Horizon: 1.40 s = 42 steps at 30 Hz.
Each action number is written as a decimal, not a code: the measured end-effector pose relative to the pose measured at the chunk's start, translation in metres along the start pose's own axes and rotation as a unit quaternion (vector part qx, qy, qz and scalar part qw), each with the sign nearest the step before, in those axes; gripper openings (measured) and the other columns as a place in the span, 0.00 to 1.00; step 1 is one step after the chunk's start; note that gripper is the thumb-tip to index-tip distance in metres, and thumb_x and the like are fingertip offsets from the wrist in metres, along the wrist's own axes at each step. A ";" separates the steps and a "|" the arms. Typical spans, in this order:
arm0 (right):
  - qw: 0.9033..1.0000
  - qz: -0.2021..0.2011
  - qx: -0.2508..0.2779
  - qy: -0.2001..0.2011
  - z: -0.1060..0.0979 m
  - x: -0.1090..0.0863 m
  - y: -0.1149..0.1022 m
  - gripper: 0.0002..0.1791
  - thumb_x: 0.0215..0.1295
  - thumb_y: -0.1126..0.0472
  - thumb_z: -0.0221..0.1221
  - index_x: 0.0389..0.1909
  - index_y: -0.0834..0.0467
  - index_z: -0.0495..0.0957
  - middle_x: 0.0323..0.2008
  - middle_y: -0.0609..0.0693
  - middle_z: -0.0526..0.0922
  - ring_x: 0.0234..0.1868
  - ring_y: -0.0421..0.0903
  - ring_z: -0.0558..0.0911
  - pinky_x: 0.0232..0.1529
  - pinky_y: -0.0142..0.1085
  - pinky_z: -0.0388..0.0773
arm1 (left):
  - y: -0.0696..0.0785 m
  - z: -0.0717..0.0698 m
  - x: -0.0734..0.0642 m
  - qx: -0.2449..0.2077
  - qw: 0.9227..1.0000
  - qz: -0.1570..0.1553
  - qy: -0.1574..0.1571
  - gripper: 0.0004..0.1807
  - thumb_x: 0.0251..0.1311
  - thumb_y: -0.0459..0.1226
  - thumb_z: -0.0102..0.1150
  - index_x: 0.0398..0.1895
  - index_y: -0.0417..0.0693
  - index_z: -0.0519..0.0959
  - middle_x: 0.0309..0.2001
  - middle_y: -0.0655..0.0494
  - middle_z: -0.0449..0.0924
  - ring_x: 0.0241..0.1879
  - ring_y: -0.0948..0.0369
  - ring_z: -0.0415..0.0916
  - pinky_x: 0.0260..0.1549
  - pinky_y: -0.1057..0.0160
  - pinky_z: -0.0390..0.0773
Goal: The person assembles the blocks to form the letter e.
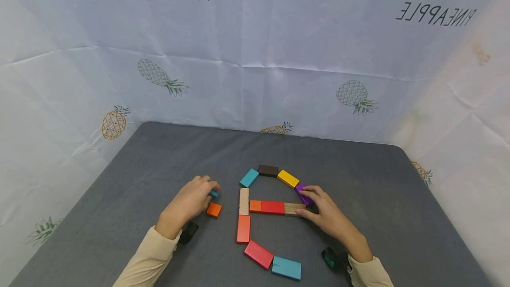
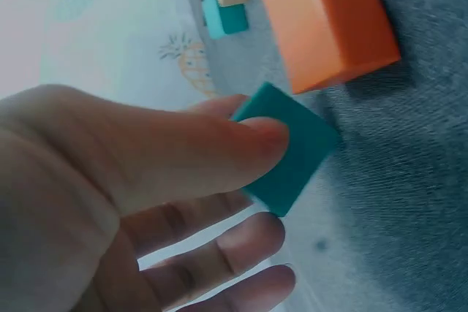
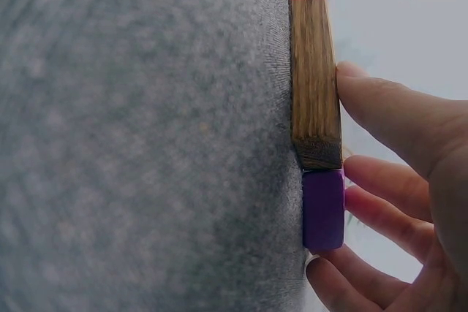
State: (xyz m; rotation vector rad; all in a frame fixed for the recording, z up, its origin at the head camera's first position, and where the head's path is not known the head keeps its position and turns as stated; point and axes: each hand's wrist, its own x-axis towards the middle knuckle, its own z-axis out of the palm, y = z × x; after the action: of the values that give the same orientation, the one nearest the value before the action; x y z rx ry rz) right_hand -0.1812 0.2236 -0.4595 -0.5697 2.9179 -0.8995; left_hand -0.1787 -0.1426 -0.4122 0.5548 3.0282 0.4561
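My left hand (image 1: 195, 198) pinches a small teal block (image 2: 292, 151) between thumb and fingers, just above the table. Close beside it lies a loose orange block (image 1: 214, 210). My right hand (image 1: 324, 211) rests at the right end of a flat block figure. Its thumb touches the brown wood-grain block (image 3: 314, 71), while other fingers touch the top and outer end of the purple block (image 3: 323, 210). These two blocks meet end to end in the right wrist view. A red block (image 1: 272, 207) and a short orange block (image 1: 255, 206) continue the middle row leftward.
Dark brown (image 1: 268, 170), yellow (image 1: 288, 179) and blue (image 1: 249, 178) blocks curve along the top. A pale wood block (image 1: 244, 201) and a coral block (image 1: 243, 229) form the left side. Below lie a red slanted block (image 1: 259, 254) and a blue block (image 1: 287, 268). Pineapple-print cloth (image 1: 247, 92) hangs behind the grey table (image 1: 191, 145).
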 end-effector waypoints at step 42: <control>0.999 -0.029 -0.005 0.021 -0.003 -0.001 0.007 0.28 0.64 0.52 0.66 0.60 0.63 0.77 0.61 0.55 0.74 0.61 0.55 0.76 0.60 0.54 0.74 | 0.069 0.023 -0.003 -0.152 0.977 0.144 -0.027 0.19 0.56 0.30 0.69 0.52 0.44 0.79 0.49 0.51 0.82 0.46 0.58 0.79 0.46 0.57 0.81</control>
State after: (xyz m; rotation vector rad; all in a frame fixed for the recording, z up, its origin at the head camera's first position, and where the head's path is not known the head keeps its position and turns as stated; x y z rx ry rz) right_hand -0.1832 0.2308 -0.4613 -0.6464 2.9594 -0.9142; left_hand -0.1508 -0.0754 -0.4138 0.9657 2.7536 0.8806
